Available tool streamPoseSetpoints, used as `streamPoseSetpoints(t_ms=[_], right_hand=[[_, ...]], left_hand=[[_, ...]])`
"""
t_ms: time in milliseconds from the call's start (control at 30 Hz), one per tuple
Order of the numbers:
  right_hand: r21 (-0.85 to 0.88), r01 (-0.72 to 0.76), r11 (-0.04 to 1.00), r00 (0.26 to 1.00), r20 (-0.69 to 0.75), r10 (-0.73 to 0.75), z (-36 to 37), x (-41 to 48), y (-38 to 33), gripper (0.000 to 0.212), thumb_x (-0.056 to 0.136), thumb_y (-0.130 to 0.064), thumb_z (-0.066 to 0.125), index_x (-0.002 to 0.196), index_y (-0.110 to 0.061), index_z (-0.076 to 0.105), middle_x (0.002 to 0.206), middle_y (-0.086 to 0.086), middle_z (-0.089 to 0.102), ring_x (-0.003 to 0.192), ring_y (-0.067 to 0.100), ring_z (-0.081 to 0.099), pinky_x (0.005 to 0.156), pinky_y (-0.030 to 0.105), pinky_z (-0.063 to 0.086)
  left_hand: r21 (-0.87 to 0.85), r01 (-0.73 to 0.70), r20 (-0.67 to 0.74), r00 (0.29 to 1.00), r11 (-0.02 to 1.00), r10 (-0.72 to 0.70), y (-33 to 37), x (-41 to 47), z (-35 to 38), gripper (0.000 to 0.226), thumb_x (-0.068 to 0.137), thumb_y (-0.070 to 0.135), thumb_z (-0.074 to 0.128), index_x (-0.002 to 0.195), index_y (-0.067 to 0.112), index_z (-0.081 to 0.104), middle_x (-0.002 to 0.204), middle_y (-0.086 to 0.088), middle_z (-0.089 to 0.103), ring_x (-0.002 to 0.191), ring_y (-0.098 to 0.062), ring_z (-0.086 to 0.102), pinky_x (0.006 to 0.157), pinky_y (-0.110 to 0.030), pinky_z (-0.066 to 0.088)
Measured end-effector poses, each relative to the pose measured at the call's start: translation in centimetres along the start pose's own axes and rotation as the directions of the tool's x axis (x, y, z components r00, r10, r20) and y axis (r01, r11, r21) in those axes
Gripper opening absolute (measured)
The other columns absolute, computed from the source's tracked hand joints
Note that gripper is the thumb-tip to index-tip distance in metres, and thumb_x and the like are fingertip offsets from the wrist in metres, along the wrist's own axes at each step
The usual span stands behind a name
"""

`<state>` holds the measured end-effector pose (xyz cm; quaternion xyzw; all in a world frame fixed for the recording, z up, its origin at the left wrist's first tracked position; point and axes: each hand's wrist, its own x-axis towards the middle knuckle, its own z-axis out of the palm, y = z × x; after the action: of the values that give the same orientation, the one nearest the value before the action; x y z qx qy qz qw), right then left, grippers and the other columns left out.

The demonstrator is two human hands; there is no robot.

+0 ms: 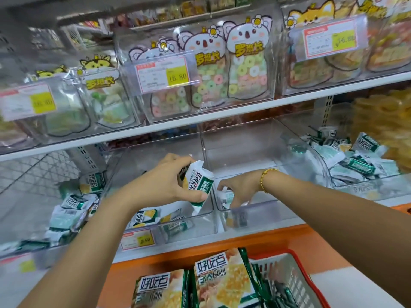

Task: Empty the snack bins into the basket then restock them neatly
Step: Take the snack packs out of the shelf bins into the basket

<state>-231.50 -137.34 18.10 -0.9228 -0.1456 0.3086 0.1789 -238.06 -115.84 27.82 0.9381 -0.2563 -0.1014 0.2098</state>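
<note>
My left hand (169,181) holds a white-and-green snack packet (199,184) upright over the middle-left clear bin (206,215), where two or three packets (145,216) lie at the front. My right hand (239,190) reaches into the neighbouring clear bin (266,210), fingers closed on a small packet (226,197) at its front left corner; another packet (238,218) shows through that bin's front wall. A red-rimmed grey basket (289,276) sits below at the bottom right, with green packaging inside.
Clear bins at far left (71,210) and far right (360,161) hold several of the same packets. Large snack bags (222,278) lie on the orange ledge (278,241) below. The upper shelf (222,116) carries bins of koala-labelled candy bags with price tags.
</note>
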Motion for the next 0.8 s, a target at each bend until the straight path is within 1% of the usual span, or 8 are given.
streamPoseSetpoints(t_ms=[167, 267, 367, 467, 567, 667, 733, 800], right_hand=[[-0.047, 0.042, 0.998, 0.998, -0.051, -0.045, 0.2, 0.9, 0.3, 0.083, 0.079, -0.028, 0.076, 0.146, -0.023, 0.027, 0.145, 0.002, 0.037, 0.109, 0.022, 0.055, 0.066, 0.022, 0.054], [-0.135, 0.007, 0.991, 0.999, -0.039, -0.012, 0.0, 1.0, 0.1, 0.078, 0.076, -0.031, 0.079, 0.14, -0.02, 0.035, 0.14, 0.004, 0.043, 0.107, 0.024, 0.056, 0.08, 0.03, 0.055], [-0.219, -0.02, 0.975, 0.996, -0.089, 0.0, 0.4, 0.6, 0.1, 0.075, 0.077, -0.04, 0.076, 0.137, -0.014, 0.04, 0.137, 0.006, 0.047, 0.107, 0.027, 0.059, 0.091, 0.038, 0.052], [-0.214, -0.083, 0.973, 0.972, -0.232, 0.031, 0.0, -2.0, 0.1, 0.078, 0.078, -0.042, 0.074, 0.138, -0.008, 0.04, 0.137, 0.009, 0.049, 0.111, 0.028, 0.057, 0.088, 0.03, 0.048], [-0.094, -0.059, 0.994, 0.866, -0.5, 0.004, -1.8, -7.5, -0.1, 0.048, 0.076, -0.036, 0.076, 0.11, -0.009, 0.058, 0.105, 0.01, 0.065, 0.09, 0.026, 0.059, 0.066, 0.026, 0.046], [0.085, 0.11, 0.99, 0.75, -0.661, -0.026, -1.7, -14.6, -0.2, 0.028, 0.078, -0.033, 0.074, 0.082, -0.016, 0.052, 0.075, -0.003, 0.059, 0.066, 0.015, 0.055, 0.051, 0.022, 0.04], [0.125, 0.18, 0.976, 0.773, -0.632, -0.061, 0.3, -18.0, 0.3, 0.033, 0.078, -0.037, 0.073, 0.087, -0.011, 0.054, 0.077, 0.002, 0.06, 0.064, 0.017, 0.055, 0.056, 0.029, 0.042], [0.146, 0.17, 0.975, 0.815, -0.577, -0.055, 3.5, -19.3, 1.6, 0.052, 0.072, -0.049, 0.072, 0.099, -0.007, 0.056, 0.084, 0.009, 0.059, 0.071, 0.022, 0.055, 0.062, 0.034, 0.04]], left_hand=[[0.006, 0.025, -0.009, 1.0, 1.0, -0.025, -0.1, -1.1, 1.0, 0.052, 0.072, 0.054, 0.071, 0.115, 0.034, 0.05, 0.114, 0.007, 0.042, 0.1, -0.004, 0.045, 0.078, -0.013, 0.037], [-0.004, 0.054, -0.001, 0.999, 0.999, -0.054, 0.3, -1.8, 1.8, 0.06, 0.072, 0.054, 0.071, 0.122, 0.03, 0.048, 0.125, 0.004, 0.039, 0.111, -0.012, 0.041, 0.08, -0.008, 0.032], [-0.021, 0.062, -0.015, 0.998, 0.998, -0.062, 1.2, -2.6, 2.6, 0.062, 0.075, 0.051, 0.071, 0.126, 0.028, 0.047, 0.127, 0.005, 0.036, 0.117, -0.011, 0.036, 0.081, -0.015, 0.034], [-0.052, 0.076, -0.03, 0.997, 0.996, -0.078, 2.3, -3.8, 3.3, 0.068, 0.075, 0.052, 0.07, 0.133, 0.033, 0.041, 0.128, 0.008, 0.034, 0.116, -0.009, 0.035, 0.089, -0.022, 0.033], [-0.221, 0.071, -0.025, 0.997, 0.973, -0.079, 3.7, -5.9, 4.6, 0.062, 0.062, 0.071, 0.069, 0.115, 0.052, 0.042, 0.124, 0.012, 0.039, 0.11, -0.008, 0.043, 0.084, -0.015, 0.038], [-0.492, 0.084, 0.025, 0.996, 0.866, -0.082, 5.2, -8.7, 7.8, 0.064, 0.048, 0.079, 0.068, 0.107, 0.061, 0.05, 0.11, 0.023, 0.062, 0.106, -0.006, 0.059, 0.094, -0.027, 0.046], [-0.599, 0.117, 0.115, 0.992, 0.792, -0.06, 5.8, -9.9, 10.9, 0.064, 0.056, 0.07, 0.075, 0.115, 0.054, 0.053, 0.108, 0.025, 0.065, 0.105, -0.001, 0.06, 0.101, -0.029, 0.044], [-0.621, 0.204, 0.225, 0.971, 0.757, -0.077, 6.6, -10.7, 14.5, 0.044, 0.071, 0.053, 0.071, 0.11, 0.046, 0.051, 0.097, 0.031, 0.064, 0.095, 0.007, 0.058, 0.096, -0.012, 0.042]])
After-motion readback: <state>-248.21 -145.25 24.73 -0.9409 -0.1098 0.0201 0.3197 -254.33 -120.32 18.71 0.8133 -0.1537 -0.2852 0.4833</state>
